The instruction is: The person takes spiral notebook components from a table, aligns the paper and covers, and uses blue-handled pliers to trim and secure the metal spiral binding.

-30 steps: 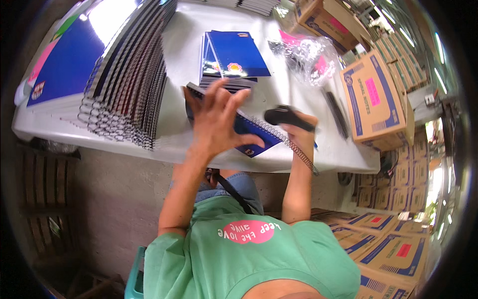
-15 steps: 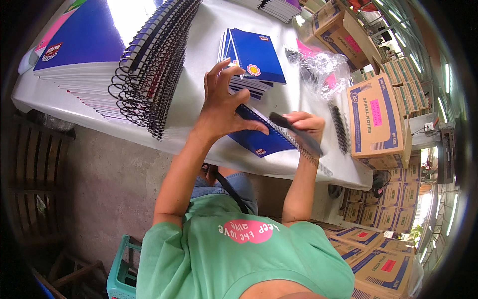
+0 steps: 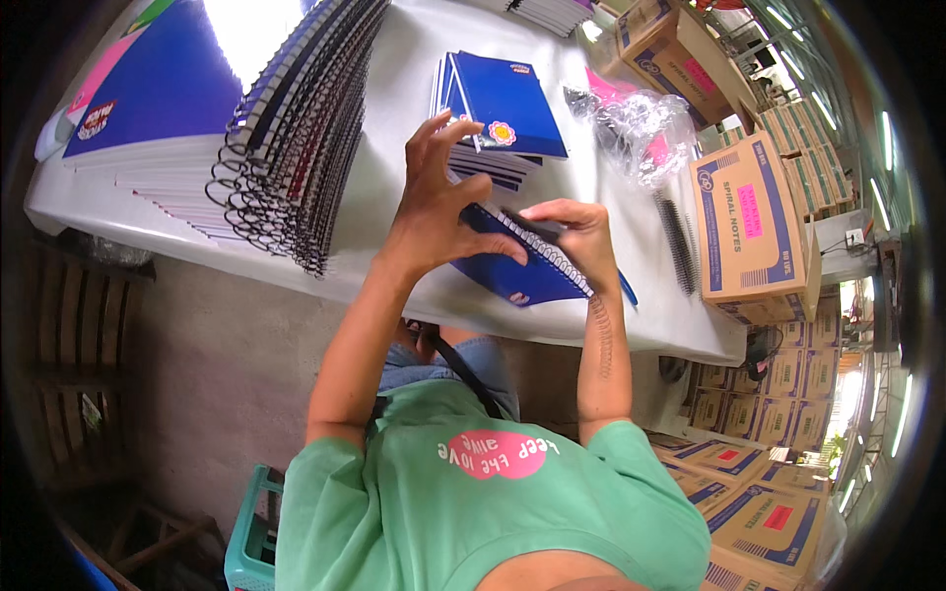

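My left hand grips a blue-covered notebook along its bound edge, thumb curved over the front and fingers raised behind. A wire spiral coil runs through that edge, and its loose tail hangs past the notebook's end, across my right wrist. Closed around a dark, flat, elongated tool, my right hand is right beside the coil. Most of the tool is hidden by my fingers, so its kind is unclear. Just beyond my left fingers lies a stack of blue notebooks.
Spiral-bound notebooks stand piled at the left, beside a stack of unbound blue-covered books. Crumpled clear plastic, loose dark coils and a cardboard box occupy the table's right. A teal stool stands below left.
My right hand has shifted left and slightly up along the coil, and the dark tool has swung back under my fingers. A thin blue end now shows by my right wrist. My left hand stays put.
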A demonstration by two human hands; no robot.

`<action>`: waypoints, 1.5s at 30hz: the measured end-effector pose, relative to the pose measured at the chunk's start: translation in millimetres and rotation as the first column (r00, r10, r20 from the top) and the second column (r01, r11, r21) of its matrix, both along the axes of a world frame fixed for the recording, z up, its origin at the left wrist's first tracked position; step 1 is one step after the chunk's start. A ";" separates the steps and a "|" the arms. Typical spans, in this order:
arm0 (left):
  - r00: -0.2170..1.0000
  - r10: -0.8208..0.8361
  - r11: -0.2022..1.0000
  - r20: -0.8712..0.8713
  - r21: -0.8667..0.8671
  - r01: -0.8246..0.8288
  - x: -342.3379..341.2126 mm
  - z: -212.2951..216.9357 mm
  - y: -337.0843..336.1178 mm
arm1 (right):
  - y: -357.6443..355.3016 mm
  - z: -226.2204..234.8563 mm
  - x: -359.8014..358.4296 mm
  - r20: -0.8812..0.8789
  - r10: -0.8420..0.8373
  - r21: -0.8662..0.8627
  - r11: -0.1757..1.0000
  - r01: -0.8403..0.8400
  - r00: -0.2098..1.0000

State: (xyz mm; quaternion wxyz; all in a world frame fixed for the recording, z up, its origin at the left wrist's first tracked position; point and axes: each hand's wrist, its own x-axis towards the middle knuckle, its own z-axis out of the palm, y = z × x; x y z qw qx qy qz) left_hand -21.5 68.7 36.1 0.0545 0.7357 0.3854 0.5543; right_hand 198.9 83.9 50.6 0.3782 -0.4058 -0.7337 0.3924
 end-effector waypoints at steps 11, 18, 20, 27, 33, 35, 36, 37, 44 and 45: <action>0.982 -0.035 0.987 0.187 -0.148 0.063 -4.5 -14.0 4.1 | -3.4 22.9 -20.3 -0.220 0.196 0.165 0.973 -0.162 0.956; 0.916 -0.062 0.969 0.396 -0.195 0.149 -6.2 -27.4 13.6 | 0.8 26.0 -34.6 -0.051 0.101 0.017 0.995 -0.100 0.994; 0.893 -0.077 0.939 0.443 -0.268 0.214 -3.2 -24.1 15.0 | 20.6 10.1 -31.9 0.078 0.014 0.056 0.998 -0.019 0.997; 0.896 -0.123 0.914 0.428 -0.303 0.270 -2.3 -33.0 17.4 | 27.8 13.9 -33.7 0.088 0.036 0.021 0.999 -0.038 0.995; 0.828 -0.139 0.873 0.543 -0.328 0.362 -0.3 -33.3 13.4 | 14.7 12.2 -46.2 0.031 0.073 -0.036 0.997 -0.072 0.997; 0.870 -0.148 0.911 0.471 -0.277 0.305 -0.6 -38.4 18.0 | 29.2 -4.7 -35.0 0.187 -0.072 0.072 0.996 0.059 0.980; 0.833 -0.147 0.892 0.534 -0.292 0.344 -0.5 -38.4 17.6 | 33.2 -9.5 -24.4 0.233 -0.195 0.232 0.963 0.140 0.953; 0.793 -0.135 0.874 0.595 -0.305 0.378 -0.8 -37.2 16.0 | 38.1 -11.3 -13.3 0.261 -0.315 0.387 0.900 0.200 0.913; 0.667 0.081 0.840 0.740 -0.411 0.353 -10.8 -15.5 -9.3 | -8.8 -28.1 114.0 0.770 -0.556 0.245 0.711 0.659 0.314; 0.605 0.102 0.834 0.789 -0.400 0.381 -2.4 -1.8 -17.3 | -31.2 -30.5 117.4 0.762 -0.557 0.190 0.680 0.708 0.330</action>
